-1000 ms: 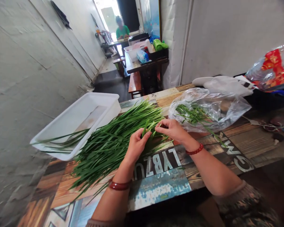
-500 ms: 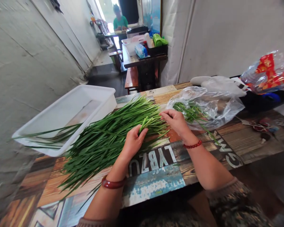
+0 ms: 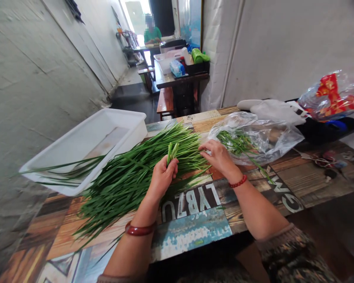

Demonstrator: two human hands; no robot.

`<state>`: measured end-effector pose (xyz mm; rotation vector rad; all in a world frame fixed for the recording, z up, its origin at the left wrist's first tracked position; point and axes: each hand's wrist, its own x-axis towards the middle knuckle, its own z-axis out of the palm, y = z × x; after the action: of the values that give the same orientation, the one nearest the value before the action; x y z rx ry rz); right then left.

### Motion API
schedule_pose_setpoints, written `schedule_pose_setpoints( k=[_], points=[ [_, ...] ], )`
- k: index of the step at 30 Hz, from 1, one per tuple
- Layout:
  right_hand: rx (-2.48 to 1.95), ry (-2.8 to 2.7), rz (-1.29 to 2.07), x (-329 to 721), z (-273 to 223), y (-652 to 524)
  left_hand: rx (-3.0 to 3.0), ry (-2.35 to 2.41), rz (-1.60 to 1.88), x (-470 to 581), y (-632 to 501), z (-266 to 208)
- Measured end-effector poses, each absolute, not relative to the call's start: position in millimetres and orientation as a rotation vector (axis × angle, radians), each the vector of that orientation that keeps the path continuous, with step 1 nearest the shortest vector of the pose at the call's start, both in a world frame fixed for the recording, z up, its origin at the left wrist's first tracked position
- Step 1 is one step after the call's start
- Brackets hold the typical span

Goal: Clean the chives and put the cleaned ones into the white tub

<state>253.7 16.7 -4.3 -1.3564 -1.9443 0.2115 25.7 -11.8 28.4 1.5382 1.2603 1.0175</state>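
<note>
My left hand (image 3: 164,174) is closed around a small bunch of garlic chives (image 3: 172,151), with the pale cut ends sticking up above the thumb. Beneath and beyond it spreads a large pile of garlic chives (image 3: 129,169), leaves toward the left and pale stems toward the right. At the stem ends of the pile is my right hand (image 3: 216,154), its thumb and fingertips drawn together. Whatever lies between those fingertips is too small to make out. Just right of that hand, a clear plastic bag (image 3: 271,145) lies open with loose green trimmings (image 3: 236,140) on it.
A white plastic tub (image 3: 129,133) stands at the left, a few long leaves over its rim. A red-printed plastic package (image 3: 330,96) and a cord (image 3: 315,157) lie at the right. Beyond are another table (image 3: 165,81), a bench (image 3: 165,100) and a seated person (image 3: 152,36).
My left hand has turned the held chives more upright and shifted slightly left. My right hand stays by the stem ends, its fingers a little lower. The view has tilted slightly.
</note>
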Motion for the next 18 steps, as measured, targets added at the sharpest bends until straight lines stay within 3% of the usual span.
schedule_pose_setpoints(
  k=[5,10,18],
  points=[
    [-1.362,-1.900,0.216,252,-6,18,1.636,1.250,0.995,25,-9,22],
    [-1.231,-1.756,0.462,250,-1,19,1.608,1.237,0.968,25,-10,21],
    [-1.167,-1.662,0.633,248,12,15,1.730,1.379,1.174,26,-18,32]
  ],
)
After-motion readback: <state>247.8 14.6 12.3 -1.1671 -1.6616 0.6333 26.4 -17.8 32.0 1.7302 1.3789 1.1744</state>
